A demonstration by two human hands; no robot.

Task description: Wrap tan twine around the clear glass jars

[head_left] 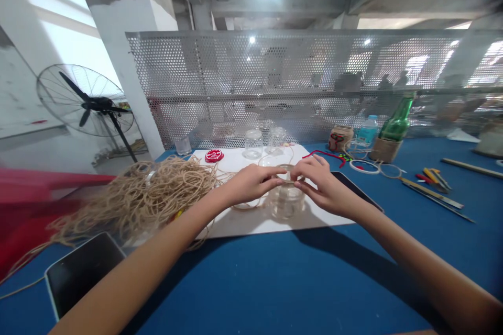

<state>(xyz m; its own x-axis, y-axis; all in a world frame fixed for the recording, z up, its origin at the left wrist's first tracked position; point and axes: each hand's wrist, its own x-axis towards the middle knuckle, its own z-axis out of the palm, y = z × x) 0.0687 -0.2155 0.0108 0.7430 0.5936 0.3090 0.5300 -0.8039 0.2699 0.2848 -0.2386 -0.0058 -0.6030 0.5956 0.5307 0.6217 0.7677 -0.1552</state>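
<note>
A clear glass jar [285, 200] stands on a white board [259, 222] laid over the blue table. My left hand [251, 182] and my right hand [322, 183] meet at the jar's neck, fingers pinched on the tan twine [251, 204] that wraps around it. The twine trails left to a big loose heap of twine [145, 196].
Two empty glass jars [253, 144] and a red lid [214, 155] sit at the board's far edge. A green bottle [396, 123], a twine-wrapped jar [340, 137], sticks and pencils [432, 178] lie right. A dark tablet [80, 272] lies near left. A perforated metal screen [314, 78] backs the table.
</note>
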